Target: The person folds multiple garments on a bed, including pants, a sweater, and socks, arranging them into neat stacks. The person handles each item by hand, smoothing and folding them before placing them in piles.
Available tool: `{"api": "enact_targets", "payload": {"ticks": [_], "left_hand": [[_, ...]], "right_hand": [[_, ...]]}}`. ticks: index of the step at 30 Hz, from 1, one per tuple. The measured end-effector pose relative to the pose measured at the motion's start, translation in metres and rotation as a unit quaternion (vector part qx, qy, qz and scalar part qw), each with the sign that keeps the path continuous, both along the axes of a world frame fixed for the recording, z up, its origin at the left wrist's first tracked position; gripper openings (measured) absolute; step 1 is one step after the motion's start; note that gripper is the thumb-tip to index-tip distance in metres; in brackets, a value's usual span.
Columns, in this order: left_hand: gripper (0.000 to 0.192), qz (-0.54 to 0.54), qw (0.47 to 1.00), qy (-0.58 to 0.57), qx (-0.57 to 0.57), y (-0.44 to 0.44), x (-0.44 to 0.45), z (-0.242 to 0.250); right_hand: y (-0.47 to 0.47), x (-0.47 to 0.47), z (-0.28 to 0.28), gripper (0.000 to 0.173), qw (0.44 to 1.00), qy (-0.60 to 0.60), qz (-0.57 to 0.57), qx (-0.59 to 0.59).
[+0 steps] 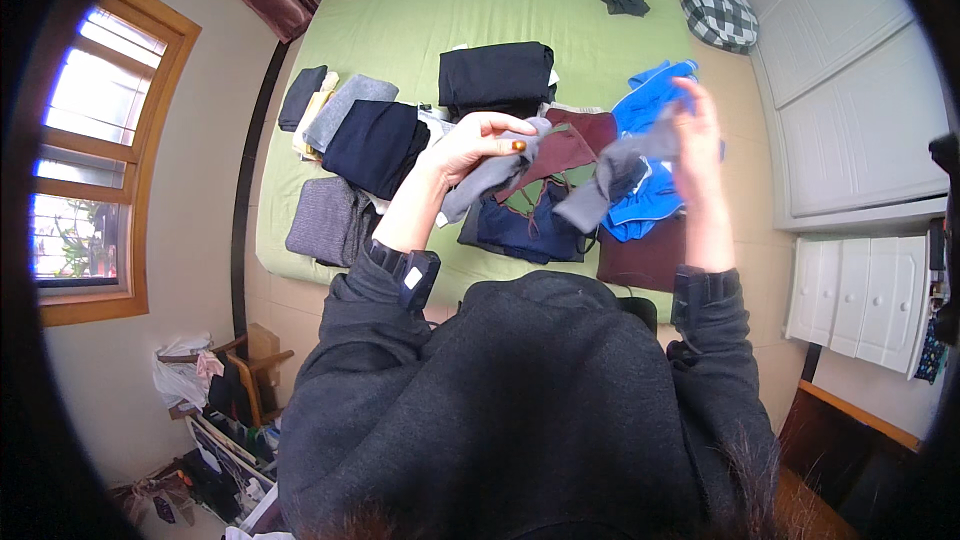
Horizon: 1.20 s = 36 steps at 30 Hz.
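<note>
My left hand (476, 141) pinches a grey sock (484, 184) that hangs down between thumb and fingers. On the right, my right hand (697, 135), blurred, holds up another grey sock (611, 180), which sags towards the middle. Below the socks lie a navy garment (517, 232) with lace trim and a maroon garment (555, 161). A blue garment with white piping (645, 210) lies crumpled under and beside my right hand. Just beyond my left hand sits a folded black garment (495, 75).
Folded clothes lie at the left: a navy pile (371, 142), a grey knit (326, 221) and a light grey piece (352, 109). A dark crumpled cloth (624, 1) is far right on the green bedsheet (480, 0). White cabinets (847, 112) stand at the right, a wooden-framed window (105, 150) left.
</note>
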<state>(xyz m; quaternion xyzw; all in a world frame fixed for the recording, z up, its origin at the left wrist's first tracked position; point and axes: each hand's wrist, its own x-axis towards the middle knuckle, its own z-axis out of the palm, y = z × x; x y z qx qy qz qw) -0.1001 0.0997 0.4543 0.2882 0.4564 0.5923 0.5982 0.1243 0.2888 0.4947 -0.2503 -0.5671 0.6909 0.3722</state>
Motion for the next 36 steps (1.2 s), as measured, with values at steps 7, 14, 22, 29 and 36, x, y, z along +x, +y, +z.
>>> {"api": "enact_targets", "payload": {"ticks": [7,14,22,29,36], "left_hand": [[0.064,-0.147,0.987,0.041,0.059,0.011,0.017,0.014],[0.024,0.05,0.983,0.156,-0.087,-0.022,-0.013,0.001],[0.026,0.193,0.979,-0.003,0.06,-0.007,-0.006,0.009],[0.024,0.249,0.968,0.016,0.005,0.003,0.005,0.003],[0.018,0.218,0.96,0.175,0.028,0.021,0.041,0.004]], "right_hand": [[-0.034,-0.033,-0.03,0.026,0.93,-0.193,0.309,0.049],[-0.006,-0.01,-0.037,0.013,0.954,-0.174,0.243,0.025],[0.002,-0.003,-0.02,0.036,0.967,-0.034,0.226,-0.114],[0.019,0.006,0.003,0.024,0.982,-0.048,0.18,-0.015],[-0.018,-0.016,0.008,0.02,0.972,-0.151,0.16,0.082]]}}
